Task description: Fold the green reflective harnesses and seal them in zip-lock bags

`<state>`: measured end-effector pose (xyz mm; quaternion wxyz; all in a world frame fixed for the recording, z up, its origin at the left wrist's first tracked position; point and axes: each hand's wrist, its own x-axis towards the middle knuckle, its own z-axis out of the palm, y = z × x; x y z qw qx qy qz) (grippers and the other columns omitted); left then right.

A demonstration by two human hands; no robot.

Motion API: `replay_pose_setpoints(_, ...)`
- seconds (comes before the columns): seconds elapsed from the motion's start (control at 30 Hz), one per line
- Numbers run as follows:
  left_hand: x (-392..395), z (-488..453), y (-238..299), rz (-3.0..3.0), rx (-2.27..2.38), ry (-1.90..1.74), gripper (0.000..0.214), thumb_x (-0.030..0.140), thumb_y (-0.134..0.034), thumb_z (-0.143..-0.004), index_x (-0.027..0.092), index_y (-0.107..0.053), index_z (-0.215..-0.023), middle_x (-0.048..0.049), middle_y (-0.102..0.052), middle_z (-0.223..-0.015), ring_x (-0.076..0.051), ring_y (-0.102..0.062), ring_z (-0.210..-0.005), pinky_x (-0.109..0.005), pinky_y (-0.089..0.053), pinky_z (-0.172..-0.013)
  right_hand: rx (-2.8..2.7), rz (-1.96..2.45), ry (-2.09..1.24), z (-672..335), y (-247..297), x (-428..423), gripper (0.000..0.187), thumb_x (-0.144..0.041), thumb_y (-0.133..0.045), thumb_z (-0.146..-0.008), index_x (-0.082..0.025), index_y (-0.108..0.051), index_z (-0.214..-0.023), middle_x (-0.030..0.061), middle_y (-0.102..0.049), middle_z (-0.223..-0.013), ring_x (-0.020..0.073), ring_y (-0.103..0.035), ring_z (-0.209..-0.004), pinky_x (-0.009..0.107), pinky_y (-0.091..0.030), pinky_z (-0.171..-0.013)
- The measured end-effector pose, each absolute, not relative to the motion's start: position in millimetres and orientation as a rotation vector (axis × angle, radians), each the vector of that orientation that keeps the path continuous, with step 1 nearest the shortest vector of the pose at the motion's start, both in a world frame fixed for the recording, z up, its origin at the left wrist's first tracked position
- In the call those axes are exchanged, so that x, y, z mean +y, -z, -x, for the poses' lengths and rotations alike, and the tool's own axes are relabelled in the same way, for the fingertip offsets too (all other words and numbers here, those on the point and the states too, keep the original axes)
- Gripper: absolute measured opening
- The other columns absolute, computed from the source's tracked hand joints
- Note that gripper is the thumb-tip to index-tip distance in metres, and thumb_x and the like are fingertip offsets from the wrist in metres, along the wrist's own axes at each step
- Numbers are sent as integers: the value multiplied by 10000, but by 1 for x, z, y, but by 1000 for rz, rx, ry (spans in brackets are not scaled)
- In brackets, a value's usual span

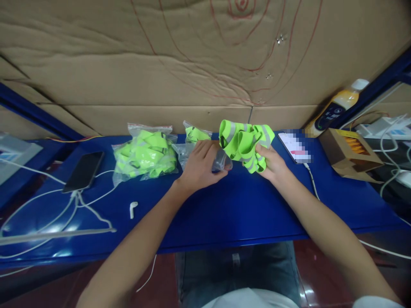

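My right hand [272, 163] is closed round a bunched neon-yellow reflective strap [244, 141] with grey stripes, raised above the blue table. To its left, my left hand [204, 164] grips a clear plastic bag [223, 161], whose edge juts out past the thumb. The bag's mouth faces the strap, with a small gap between them. Left of that hand lies a pile of bagged neon-yellow straps [146, 154]. Just behind the fingers another strap in a clear bag [196, 134] is partly hidden.
A dark phone [84, 171] with white cables lies left, near a white earbud [132, 209]. To the right are a lit phone [293, 147], an orange drink bottle [337, 107] and an open cardboard box [348, 156]. Cardboard [192, 81] walls the back of the blue table [257, 209].
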<state>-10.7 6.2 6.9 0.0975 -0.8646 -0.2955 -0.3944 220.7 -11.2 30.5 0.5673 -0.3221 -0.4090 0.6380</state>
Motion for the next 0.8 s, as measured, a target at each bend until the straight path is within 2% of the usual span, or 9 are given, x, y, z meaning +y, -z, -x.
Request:
replay_pose_setpoints(0.07,6,12,-10,2550,-926,1266,585,396,-794,-875,190,-527,-1353,-139,-717,-1211,-329,-705,-1121,-507,-578,-1018,-962,751,-1464,-230,-36,-9,753,-536,-1051,-473,-245,-761,-1105,67,-835,-944,331,-823,-972,443,-703,-824)
replay_pose_setpoints(0.13,6,14,-13,2532,-1008,1316,675,413,-818,-855,206,-501,-1415,-134,-711,-1280,-329,-699,-1179,-512,-568,-1057,-1005,777,-1425,-244,-43,-7,664,-511,-1052,-500,-237,-771,-1036,61,-833,-930,307,-820,-908,428,-700,-800)
replay_pose_setpoints(0.23,7,18,-16,2514,-1076,1348,767,415,-836,-838,212,-467,-1478,-154,-675,-1399,-349,-660,-1302,-527,-537,-1126,-1117,890,-1442,-265,-50,-3,515,-440,-1045,-566,-207,-789,-947,63,-832,-908,247,-796,-767,377,-684,-723)
replay_pose_setpoints(0.33,6,19,-19,2556,-1051,1310,857,439,-851,-818,211,-433,-1530,-172,-650,-1450,-369,-631,-1354,-550,-497,-1178,-1195,1007,-1549,-275,-51,0,486,-322,-1057,-547,-185,-808,-941,56,-835,-889,206,-773,-701,325,-657,-663)
replay_pose_setpoints(0.43,2,16,-21,2650,-992,1178,936,462,-847,-814,198,-384,-1584,-190,-631,-1474,-386,-618,-1359,-562,-481,-1193,-1239,1095,-1617,-272,-50,1,493,-280,-1056,-541,-169,-824,-961,56,-835,-874,192,-763,-684,289,-630,-618)
replay_pose_setpoints(0.63,-5,9,-24,2743,-945,895,882,474,-742,-943,121,-329,-1637,-253,-600,-1478,-413,-599,-1384,-569,-483,-1202,-1403,1041,-1468,-262,-53,-5,494,-268,-1019,-635,-203,-835,-1089,34,-839,-972,169,-754,-773,257,-607,-668)
replay_pose_setpoints(0.8,-3,8,-19,2769,-971,775,1050,555,-768,-922,102,-215,-1691,-289,-577,-1519,-462,-603,-1383,-638,-473,-1201,-1473,1013,-1418,-259,-53,-9,483,-290,-1019,-634,-205,-821,-1066,31,-829,-1004,171,-737,-796,257,-589,-679)
